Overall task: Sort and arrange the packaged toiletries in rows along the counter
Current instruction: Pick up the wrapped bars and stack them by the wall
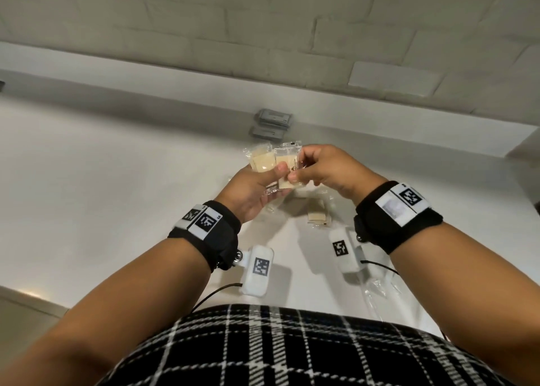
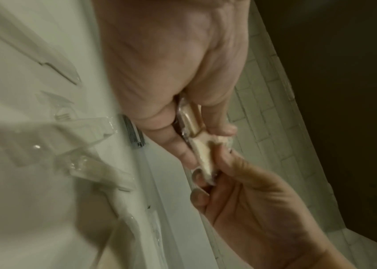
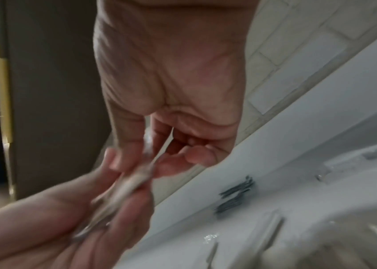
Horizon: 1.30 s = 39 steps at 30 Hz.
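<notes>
Both hands are raised over the white counter [image 1: 117, 181]. My left hand [image 1: 274, 175] grips a small stack of cream packets in clear wrap [image 1: 261, 160], thumb on top. My right hand [image 1: 298, 169] pinches the right-hand cream packet [image 1: 287, 159] of that stack between thumb and forefinger. In the left wrist view the left hand [image 2: 196, 127] grips the stack while the right hand [image 2: 208, 174] pinches the end of the cream packet [image 2: 202, 152]. The right wrist view is blurred; the right hand [image 3: 145, 160] and the left hand [image 3: 104, 191] meet on the wrapped packet [image 3: 123, 191].
Two piles of grey packets [image 1: 271, 124] lie against the back ledge. More cream packets [image 1: 317, 211] lie on the counter under my hands. A crumpled clear plastic bag [image 1: 385, 289] sits at the near right. A tiled wall [image 1: 263, 34] rises behind the ledge.
</notes>
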Each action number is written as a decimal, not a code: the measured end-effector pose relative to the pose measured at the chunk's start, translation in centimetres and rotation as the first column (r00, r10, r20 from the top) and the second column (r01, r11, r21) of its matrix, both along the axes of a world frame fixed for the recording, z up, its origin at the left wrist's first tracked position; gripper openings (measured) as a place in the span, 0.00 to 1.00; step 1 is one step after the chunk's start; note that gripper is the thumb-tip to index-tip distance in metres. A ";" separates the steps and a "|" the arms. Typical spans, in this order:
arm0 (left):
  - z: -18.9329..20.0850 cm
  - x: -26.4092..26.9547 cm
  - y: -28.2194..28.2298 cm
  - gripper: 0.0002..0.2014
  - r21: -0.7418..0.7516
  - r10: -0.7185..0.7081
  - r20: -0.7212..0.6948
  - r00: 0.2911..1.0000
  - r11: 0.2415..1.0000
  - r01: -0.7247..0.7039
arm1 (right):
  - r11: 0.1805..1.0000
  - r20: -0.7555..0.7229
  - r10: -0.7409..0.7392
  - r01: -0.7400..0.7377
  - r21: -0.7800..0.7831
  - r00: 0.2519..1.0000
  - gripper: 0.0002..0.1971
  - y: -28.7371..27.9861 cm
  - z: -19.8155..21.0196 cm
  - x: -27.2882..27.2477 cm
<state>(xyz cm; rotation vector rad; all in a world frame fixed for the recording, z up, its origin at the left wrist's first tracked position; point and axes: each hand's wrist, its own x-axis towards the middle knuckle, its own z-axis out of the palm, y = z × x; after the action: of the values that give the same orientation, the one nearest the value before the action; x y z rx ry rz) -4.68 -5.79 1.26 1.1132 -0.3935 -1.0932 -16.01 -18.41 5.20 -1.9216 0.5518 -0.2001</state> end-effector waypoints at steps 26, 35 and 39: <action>1.8 -1.2 -0.2 0.11 -0.056 0.084 0.218 0.972 0.996 -0.073 | 0.962 0.209 -0.272 0.265 0.061 0.939 0.09 0.0 1.8 -2.2; 1.3 -1.2 -0.2 0.07 0.010 0.124 0.284 0.951 0.991 -0.132 | 0.781 0.100 -0.343 0.343 -0.523 0.934 0.09 -0.7 2.4 -1.2; 0.9 -0.6 -0.2 0.06 0.004 0.143 0.150 0.978 0.989 -0.145 | 0.943 0.026 -0.265 0.265 -0.202 0.964 0.09 -0.9 2.7 -1.8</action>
<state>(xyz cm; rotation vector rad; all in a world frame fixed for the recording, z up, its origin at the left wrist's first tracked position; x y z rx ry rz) -5.28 -5.99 2.19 1.2222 -0.4162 -0.8894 -17.85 -19.30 7.90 -2.0398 0.8186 -0.4433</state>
